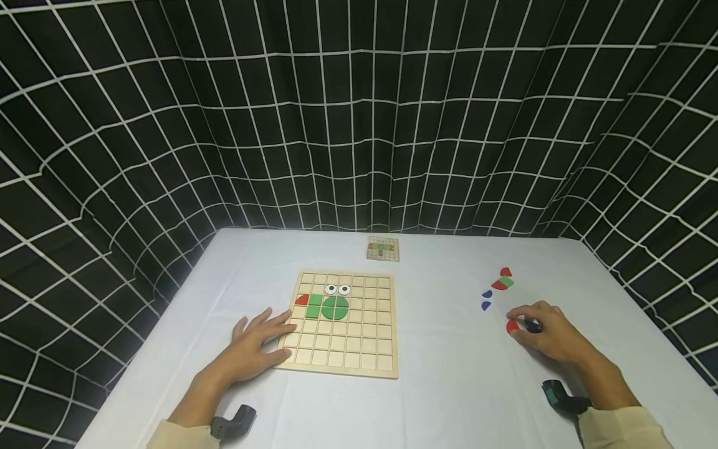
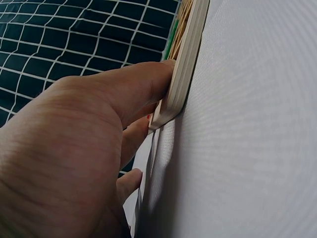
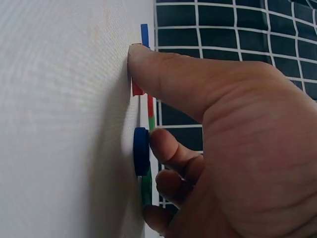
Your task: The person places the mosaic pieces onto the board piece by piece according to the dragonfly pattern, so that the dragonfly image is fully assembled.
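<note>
A wooden grid board (image 1: 350, 362) lies on the white table. Set in its squares are a red quarter-round piece (image 1: 303, 300), green squares (image 1: 314, 309), a green circle of quarter pieces (image 1: 335, 308) and two round eye pieces (image 1: 338, 290). My left hand (image 1: 255, 349) rests spread over the board's left edge, its thumb (image 2: 148, 87) against the wooden rim. On the right, my right hand (image 1: 546, 330) pinches a red rounded piece (image 1: 512, 326) at the table between thumb and forefinger. A dark blue piece (image 3: 141, 151) lies beneath the other fingers, with a green piece (image 3: 146, 191) behind it.
Two blue pieces (image 1: 486, 305) lie left of my right hand. Beyond them are red pieces (image 1: 506, 272) and a light green piece (image 1: 507, 281). A small pattern card (image 1: 383, 248) lies behind the board. Black curtains (image 1: 359, 125) with white grid lines surround the table.
</note>
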Tool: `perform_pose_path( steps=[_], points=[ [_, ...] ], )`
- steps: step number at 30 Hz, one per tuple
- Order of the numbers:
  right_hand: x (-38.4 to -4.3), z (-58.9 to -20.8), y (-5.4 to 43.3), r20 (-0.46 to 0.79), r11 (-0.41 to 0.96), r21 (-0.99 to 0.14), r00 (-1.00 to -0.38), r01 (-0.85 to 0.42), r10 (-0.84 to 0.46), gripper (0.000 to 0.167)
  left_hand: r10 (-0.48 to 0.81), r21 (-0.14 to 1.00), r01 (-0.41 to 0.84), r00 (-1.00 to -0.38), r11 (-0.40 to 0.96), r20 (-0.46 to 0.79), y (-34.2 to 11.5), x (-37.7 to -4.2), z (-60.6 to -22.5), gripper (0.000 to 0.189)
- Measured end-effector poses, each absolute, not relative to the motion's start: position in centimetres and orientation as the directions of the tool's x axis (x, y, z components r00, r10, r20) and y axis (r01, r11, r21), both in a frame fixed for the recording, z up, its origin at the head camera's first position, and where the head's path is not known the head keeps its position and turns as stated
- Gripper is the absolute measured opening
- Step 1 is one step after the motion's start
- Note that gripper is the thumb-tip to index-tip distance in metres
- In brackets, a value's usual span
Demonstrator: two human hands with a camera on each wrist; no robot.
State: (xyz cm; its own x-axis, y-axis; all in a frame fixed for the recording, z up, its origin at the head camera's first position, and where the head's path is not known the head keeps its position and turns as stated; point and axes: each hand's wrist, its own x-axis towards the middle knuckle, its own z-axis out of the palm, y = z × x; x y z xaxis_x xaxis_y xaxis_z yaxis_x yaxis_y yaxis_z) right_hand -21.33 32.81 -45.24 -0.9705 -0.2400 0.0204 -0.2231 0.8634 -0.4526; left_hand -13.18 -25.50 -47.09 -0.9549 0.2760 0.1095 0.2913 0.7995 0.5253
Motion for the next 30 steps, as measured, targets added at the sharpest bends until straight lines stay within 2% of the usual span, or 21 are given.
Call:
perform_pose_path(
  steps=[11,17,22,30],
  points=[
    [-21.6,-45.1,33.1,0.05,0.854,-0.462,-0.969,-0.238,-0.243,0.029,0.275,0.525,0.291,-0.955,0.8,0.11,-25.5,-13.2,-47.0,0.05],
    [-21.2,-44.4,32.5,0.08,0.867,-0.46,-0.982,-0.189,-0.172,0.037,0.281,0.525,0.296,-0.953,0.798,0.109,-25.5,-13.2,-47.1,0.05],
    [-20.7,-43.0,31.5,0.22,0.842,-0.479,-0.962,-0.25,-0.16,0.027,0.283,0.522,0.298,-0.953,0.799,0.111,-25.5,-13.3,-47.2,0.05],
    [-19.8,-39.7,29.1,0.39,0.821,-0.436,-0.899,-0.369,-0.198,0.023,0.273,0.519,0.279,-0.958,0.808,0.091,-25.4,-13.2,-46.9,0.049]
  ],
)
